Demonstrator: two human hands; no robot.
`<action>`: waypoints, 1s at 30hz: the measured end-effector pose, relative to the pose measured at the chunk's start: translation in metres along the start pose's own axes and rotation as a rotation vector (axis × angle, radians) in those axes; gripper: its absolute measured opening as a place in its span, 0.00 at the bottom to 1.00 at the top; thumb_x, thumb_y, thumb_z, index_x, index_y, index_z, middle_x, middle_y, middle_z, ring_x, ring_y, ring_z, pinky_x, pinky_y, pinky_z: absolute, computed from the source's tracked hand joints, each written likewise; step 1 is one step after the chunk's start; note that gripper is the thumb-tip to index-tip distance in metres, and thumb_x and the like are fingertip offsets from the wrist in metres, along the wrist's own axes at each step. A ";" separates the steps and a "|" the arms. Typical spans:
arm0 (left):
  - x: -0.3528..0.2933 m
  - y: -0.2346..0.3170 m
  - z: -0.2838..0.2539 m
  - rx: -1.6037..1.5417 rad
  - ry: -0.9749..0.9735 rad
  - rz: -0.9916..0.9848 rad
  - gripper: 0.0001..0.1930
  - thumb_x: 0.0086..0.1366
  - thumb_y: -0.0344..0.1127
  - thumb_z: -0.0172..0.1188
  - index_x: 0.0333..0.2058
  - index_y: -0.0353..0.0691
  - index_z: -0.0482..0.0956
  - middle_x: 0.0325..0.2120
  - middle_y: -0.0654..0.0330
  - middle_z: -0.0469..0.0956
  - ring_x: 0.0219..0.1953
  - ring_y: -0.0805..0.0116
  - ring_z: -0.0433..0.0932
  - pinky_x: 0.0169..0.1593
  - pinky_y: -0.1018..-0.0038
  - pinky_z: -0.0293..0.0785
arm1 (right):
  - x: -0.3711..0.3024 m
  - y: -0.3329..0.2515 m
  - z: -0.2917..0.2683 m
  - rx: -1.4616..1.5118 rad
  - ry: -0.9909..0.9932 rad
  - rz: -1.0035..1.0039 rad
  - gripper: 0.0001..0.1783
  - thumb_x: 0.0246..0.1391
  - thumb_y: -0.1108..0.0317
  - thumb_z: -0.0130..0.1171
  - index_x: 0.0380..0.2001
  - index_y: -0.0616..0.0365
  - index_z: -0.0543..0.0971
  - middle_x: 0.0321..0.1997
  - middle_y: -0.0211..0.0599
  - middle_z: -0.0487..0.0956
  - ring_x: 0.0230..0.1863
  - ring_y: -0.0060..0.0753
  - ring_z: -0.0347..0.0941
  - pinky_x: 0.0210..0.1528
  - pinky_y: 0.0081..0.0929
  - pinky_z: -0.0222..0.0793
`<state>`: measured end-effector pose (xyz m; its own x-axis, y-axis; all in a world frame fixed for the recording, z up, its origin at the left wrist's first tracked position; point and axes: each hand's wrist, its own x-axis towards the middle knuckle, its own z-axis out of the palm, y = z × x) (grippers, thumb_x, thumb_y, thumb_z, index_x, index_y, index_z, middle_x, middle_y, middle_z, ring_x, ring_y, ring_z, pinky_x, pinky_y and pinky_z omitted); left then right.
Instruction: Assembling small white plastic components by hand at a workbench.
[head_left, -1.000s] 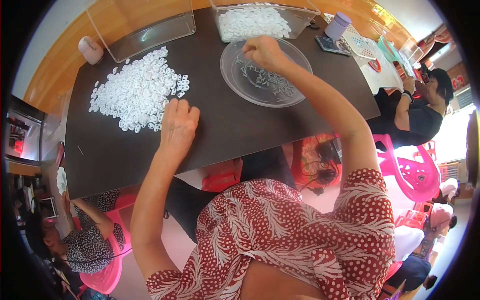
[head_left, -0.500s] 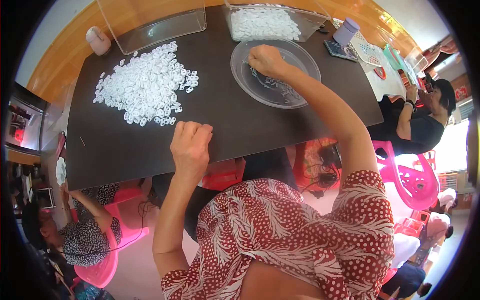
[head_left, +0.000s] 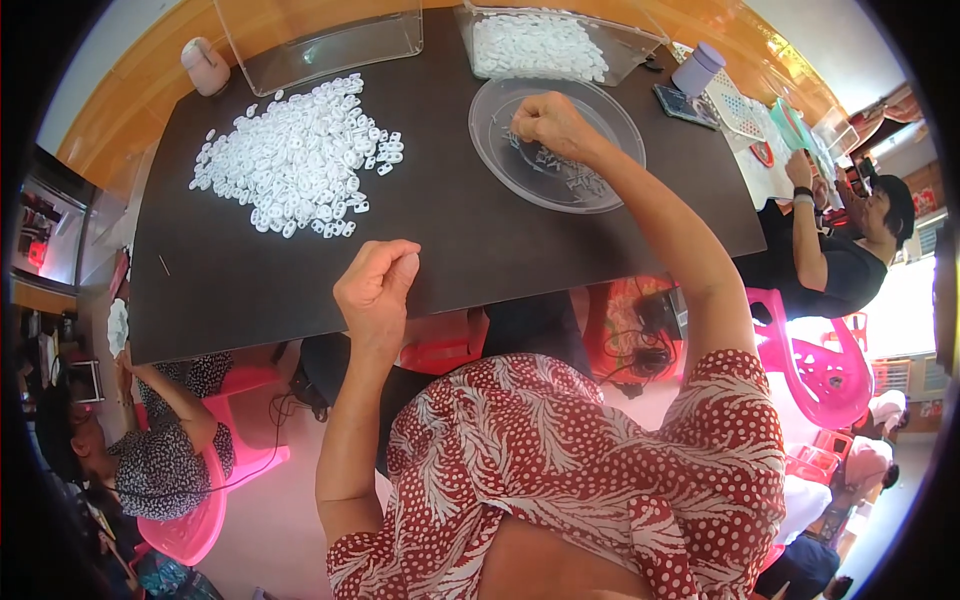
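Note:
My right hand hangs over a clear round dish with its fingers closed. Small grey pieces, thin and short, lie scattered on the bottom of that dish. Near the table's front edge is my left hand, fingers curled and thumb pressed against them. Whatever either hand may hold is hidden by the fingers. Beyond my left hand spreads a large pile of white oval plastic pieces with holes in them, a few lying loose at its right side.
At the back of the dark table stand a clear bin and a clear box of white pieces. A pink bottle, a lilac-lidded container and a phone sit around them. People work at both sides.
My left hand has turned so that its thumb now shows on top. My right hand stays over the dish with its fingers closed. The person at the right has moved their arms.

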<state>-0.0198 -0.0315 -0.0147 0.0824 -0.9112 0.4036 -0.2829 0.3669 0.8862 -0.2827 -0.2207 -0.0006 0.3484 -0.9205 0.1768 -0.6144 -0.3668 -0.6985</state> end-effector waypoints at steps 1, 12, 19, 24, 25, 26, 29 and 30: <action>-0.001 -0.002 0.001 -0.027 0.007 -0.018 0.03 0.56 0.23 0.59 0.31 0.32 0.77 0.22 0.64 0.71 0.25 0.78 0.67 0.29 0.83 0.63 | -0.001 -0.002 -0.001 0.024 -0.005 0.035 0.12 0.40 0.66 0.56 0.16 0.65 0.75 0.15 0.39 0.73 0.21 0.29 0.70 0.28 0.30 0.67; -0.008 -0.011 0.005 -0.117 0.043 -0.083 0.04 0.58 0.26 0.59 0.31 0.31 0.77 0.22 0.66 0.70 0.24 0.81 0.64 0.29 0.84 0.61 | -0.011 -0.009 -0.003 -0.104 -0.023 -0.035 0.08 0.45 0.70 0.56 0.20 0.65 0.75 0.17 0.33 0.72 0.21 0.22 0.66 0.27 0.23 0.64; -0.012 -0.017 0.004 -0.095 0.037 -0.048 0.05 0.59 0.28 0.59 0.31 0.31 0.77 0.24 0.66 0.71 0.27 0.80 0.67 0.31 0.84 0.64 | -0.019 -0.004 -0.004 -0.203 0.014 -0.169 0.05 0.41 0.74 0.58 0.25 0.63 0.78 0.22 0.38 0.76 0.26 0.31 0.72 0.31 0.27 0.66; -0.012 -0.018 0.005 -0.068 0.022 -0.004 0.05 0.60 0.28 0.59 0.32 0.31 0.77 0.25 0.66 0.71 0.27 0.81 0.68 0.32 0.85 0.64 | -0.023 0.001 0.003 -0.312 0.013 -0.303 0.05 0.39 0.72 0.57 0.24 0.57 0.80 0.25 0.43 0.78 0.31 0.48 0.75 0.34 0.39 0.69; -0.012 -0.017 0.005 -0.059 0.028 0.002 0.05 0.60 0.28 0.59 0.32 0.31 0.77 0.25 0.66 0.71 0.27 0.81 0.67 0.32 0.85 0.64 | -0.022 0.002 0.006 -0.364 0.021 -0.357 0.05 0.40 0.72 0.56 0.24 0.56 0.80 0.25 0.43 0.78 0.31 0.48 0.74 0.34 0.40 0.69; -0.012 -0.017 0.005 -0.049 0.033 0.009 0.05 0.60 0.28 0.59 0.31 0.31 0.76 0.25 0.66 0.71 0.27 0.81 0.67 0.31 0.85 0.64 | -0.022 0.003 0.007 -0.363 0.021 -0.357 0.05 0.40 0.72 0.56 0.24 0.56 0.80 0.25 0.43 0.78 0.31 0.48 0.74 0.34 0.40 0.69; -0.013 -0.018 0.005 -0.048 0.037 0.009 0.05 0.60 0.27 0.58 0.31 0.31 0.76 0.25 0.66 0.71 0.27 0.81 0.67 0.31 0.85 0.63 | -0.024 -0.001 0.010 -0.380 0.039 -0.355 0.05 0.41 0.72 0.56 0.24 0.54 0.80 0.25 0.43 0.77 0.32 0.49 0.73 0.35 0.42 0.68; -0.013 -0.018 0.005 -0.047 0.039 0.008 0.05 0.60 0.27 0.58 0.31 0.31 0.76 0.25 0.66 0.71 0.27 0.81 0.67 0.31 0.85 0.63 | -0.026 -0.004 0.010 -0.426 0.017 -0.357 0.05 0.42 0.73 0.57 0.24 0.56 0.80 0.26 0.41 0.77 0.33 0.47 0.73 0.36 0.39 0.68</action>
<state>-0.0209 -0.0272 -0.0370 0.1176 -0.9008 0.4181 -0.2383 0.3831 0.8924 -0.2821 -0.1944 -0.0097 0.5779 -0.7299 0.3650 -0.6935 -0.6750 -0.2519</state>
